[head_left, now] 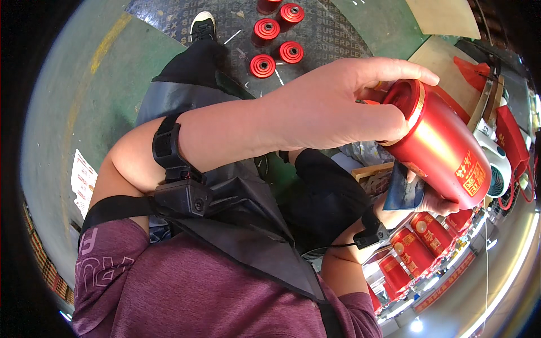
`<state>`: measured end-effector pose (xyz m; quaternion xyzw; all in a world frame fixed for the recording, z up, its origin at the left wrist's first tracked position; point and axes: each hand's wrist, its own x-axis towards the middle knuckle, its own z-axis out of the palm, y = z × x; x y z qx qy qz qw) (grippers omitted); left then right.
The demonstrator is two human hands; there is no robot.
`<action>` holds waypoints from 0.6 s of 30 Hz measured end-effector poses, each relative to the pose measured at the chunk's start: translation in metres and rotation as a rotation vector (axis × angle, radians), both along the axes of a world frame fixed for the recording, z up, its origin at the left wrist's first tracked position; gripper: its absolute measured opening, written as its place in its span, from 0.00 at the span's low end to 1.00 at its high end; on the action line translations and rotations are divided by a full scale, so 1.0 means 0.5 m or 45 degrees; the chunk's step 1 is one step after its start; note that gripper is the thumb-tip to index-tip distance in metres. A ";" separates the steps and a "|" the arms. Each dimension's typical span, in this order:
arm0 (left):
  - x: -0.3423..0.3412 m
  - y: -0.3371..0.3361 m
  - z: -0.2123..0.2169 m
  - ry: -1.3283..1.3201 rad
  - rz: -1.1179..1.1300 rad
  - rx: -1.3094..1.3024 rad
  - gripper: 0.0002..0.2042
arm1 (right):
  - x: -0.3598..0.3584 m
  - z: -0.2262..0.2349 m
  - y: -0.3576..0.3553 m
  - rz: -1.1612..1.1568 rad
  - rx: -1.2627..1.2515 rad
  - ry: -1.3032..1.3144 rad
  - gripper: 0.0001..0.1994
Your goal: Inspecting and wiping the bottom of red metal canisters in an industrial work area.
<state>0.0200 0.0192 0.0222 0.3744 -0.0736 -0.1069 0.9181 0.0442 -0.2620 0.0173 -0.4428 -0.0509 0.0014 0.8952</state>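
Note:
A shiny red jar (442,143) with gold markings and a gold band round its rim is tilted in front of me on the right. My left hand (349,104) grips it at the rim, thumb on the near side and fingers stretched over the far side. Beneath the jar's body, my right hand (431,203) supports it with its fingers against the lower side. A dark blue patterned piece (404,188), perhaps cloth, lies by the right palm. Part of the right hand is hidden behind the jar and this piece.
Several red round pieces (266,31) stand on a dark printed mat (332,34) on the floor. More red jars (414,250) sit in rows at the lower right. A small white fan (496,163) and a red bag-like thing (511,132) are at the far right.

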 end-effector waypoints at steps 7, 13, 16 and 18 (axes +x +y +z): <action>-0.001 0.005 0.000 0.021 -0.015 -0.030 0.28 | 0.006 -0.005 -0.009 0.164 0.135 -0.017 0.58; -0.001 0.005 -0.001 -0.002 -0.003 -0.022 0.28 | 0.004 0.000 -0.002 0.069 0.104 0.041 0.60; -0.002 0.011 0.003 0.039 -0.039 -0.037 0.28 | 0.004 0.001 -0.003 0.011 -0.003 0.038 0.60; -0.002 0.010 0.006 0.049 -0.029 -0.026 0.28 | 0.002 0.000 -0.001 0.053 0.031 0.012 0.60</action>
